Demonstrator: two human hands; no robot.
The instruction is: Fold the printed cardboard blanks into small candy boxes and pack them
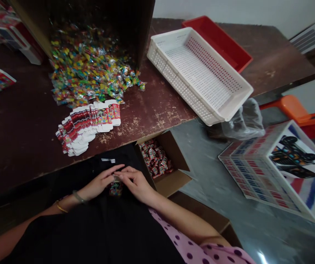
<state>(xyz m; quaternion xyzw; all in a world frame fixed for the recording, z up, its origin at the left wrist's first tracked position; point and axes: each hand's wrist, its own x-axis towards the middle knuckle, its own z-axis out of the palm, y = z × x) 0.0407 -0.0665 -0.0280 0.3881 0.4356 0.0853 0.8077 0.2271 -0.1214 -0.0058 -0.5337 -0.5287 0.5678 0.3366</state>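
Low in front of my black apron, my left hand point(102, 180) and my right hand point(136, 182) meet at the top end of a small printed candy box point(116, 188). The fingers of both hands are pinched on its upper edge, and its colourful face hangs below them. On the table's near edge lies a fanned row of flat red and white boxes point(91, 123). Behind the row, a heap of wrapped colourful candies point(91, 73) spills out of a large carton point(144, 36) lying on its side.
On the brown table point(163, 106) a white perforated basket point(201, 73) overlaps a red tray point(231, 47). Below the edge, an open carton holds wrapped packets point(157, 159). At right are a plastic crate point(267, 179) and an orange chair point(295, 108).
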